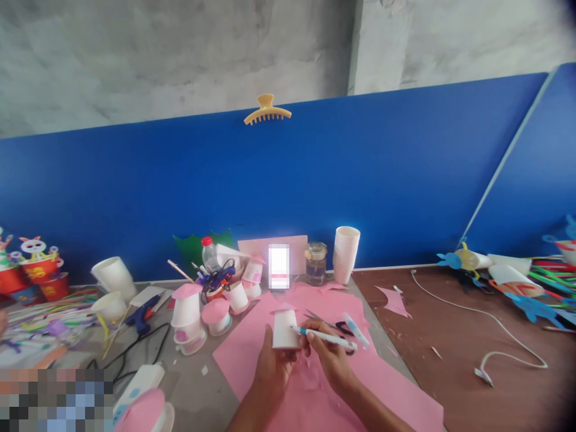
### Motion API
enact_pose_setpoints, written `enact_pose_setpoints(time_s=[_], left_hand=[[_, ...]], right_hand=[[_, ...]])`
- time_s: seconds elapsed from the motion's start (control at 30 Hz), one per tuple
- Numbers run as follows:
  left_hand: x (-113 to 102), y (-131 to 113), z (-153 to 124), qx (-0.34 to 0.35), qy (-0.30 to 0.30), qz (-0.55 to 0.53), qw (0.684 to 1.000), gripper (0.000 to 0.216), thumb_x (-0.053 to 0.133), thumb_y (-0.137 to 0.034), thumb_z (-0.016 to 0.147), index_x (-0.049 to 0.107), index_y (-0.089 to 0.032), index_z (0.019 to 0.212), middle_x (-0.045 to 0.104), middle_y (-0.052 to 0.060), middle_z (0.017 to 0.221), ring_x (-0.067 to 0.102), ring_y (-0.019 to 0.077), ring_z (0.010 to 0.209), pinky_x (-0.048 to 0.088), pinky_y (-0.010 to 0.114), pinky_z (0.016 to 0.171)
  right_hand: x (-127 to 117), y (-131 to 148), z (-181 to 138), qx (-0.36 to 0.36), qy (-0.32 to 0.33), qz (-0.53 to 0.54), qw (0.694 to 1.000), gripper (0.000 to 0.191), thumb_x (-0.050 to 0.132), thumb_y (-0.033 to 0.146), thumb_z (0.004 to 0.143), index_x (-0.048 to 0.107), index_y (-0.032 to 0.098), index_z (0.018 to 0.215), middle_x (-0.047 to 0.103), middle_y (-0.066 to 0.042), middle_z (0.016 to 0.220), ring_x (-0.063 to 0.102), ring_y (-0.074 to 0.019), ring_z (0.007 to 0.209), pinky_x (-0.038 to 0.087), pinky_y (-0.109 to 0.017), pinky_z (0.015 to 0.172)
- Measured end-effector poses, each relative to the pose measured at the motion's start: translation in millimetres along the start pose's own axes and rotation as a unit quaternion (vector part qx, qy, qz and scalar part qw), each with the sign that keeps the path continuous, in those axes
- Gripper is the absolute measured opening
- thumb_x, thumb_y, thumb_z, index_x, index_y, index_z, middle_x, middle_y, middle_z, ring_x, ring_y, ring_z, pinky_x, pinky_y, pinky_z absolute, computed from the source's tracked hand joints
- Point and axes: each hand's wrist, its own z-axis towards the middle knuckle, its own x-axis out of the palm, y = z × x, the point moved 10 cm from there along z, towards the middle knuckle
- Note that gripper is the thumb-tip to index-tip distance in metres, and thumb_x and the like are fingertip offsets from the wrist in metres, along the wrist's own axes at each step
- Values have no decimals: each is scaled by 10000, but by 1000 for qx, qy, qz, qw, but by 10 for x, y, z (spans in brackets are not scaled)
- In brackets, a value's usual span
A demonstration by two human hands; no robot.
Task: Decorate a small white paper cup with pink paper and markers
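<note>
Left hand (276, 363), fingers wrapped round white cup (285, 331), at 7 o'clock from cup stack (346, 257); likely steadying it. Right hand (332, 357), fingers pinching pen (335, 339), tip at cup wall. Scissors (345, 329) at cup's 3 o'clock, on pink paper (324, 399), seemingly for easy reach.

Room opens over the near-right pink paper (398, 387); scissors (345, 327) crowd the right hand (332, 358), a jar (315, 268) and cup stack (346, 256) bar the far side, pink-topped cups (186, 309) the left.
</note>
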Motion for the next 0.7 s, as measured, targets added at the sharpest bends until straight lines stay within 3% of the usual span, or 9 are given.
enact_pose_setpoints(time_s=[0.7], left_hand=[[55,-31,-18,22,22,17,999,485,579,-576,784,668,-99,798,658,76,647,548,166,558,366,291,575]], right_hand=[[14,43,-6,13,-2,-24,1000,322,586,511,823,619,191,820,570,-4,603,531,-146,549,447,-273,533]])
